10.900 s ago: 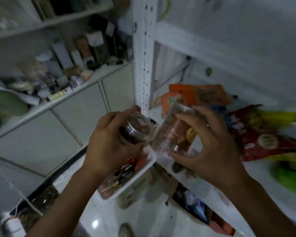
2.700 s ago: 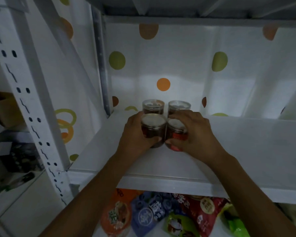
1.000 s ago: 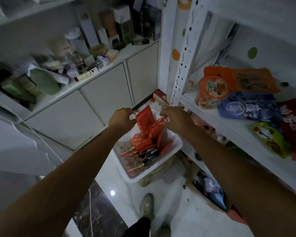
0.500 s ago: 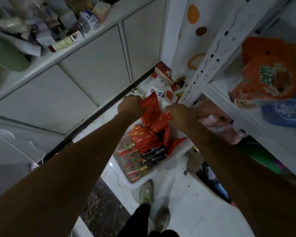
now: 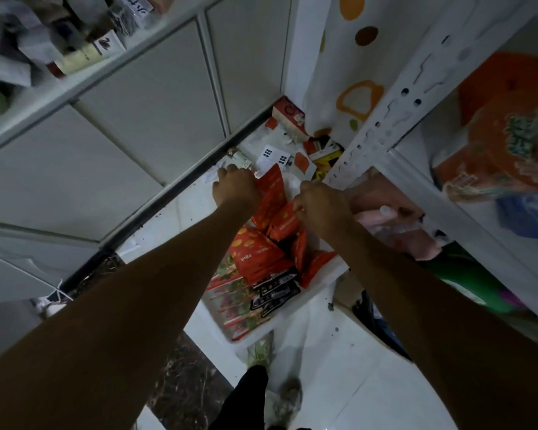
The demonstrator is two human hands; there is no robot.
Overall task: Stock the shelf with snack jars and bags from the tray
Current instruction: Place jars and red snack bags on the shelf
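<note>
Left hand [image 5: 236, 189] gripping one red bag [image 5: 273, 193], fingers curled, right hand [image 5: 322, 209] pinching second red bag [image 5: 284, 224], one white tray [image 5: 319, 285]

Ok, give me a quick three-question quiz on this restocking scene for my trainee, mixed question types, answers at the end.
1. True or false: the tray holds only jars.
2. The right hand pinches: A) a red bag; B) a bottle; C) a jar.
3. What colour is the large bag lying on the shelf?
Key: 1 false; 2 A; 3 orange.
</note>
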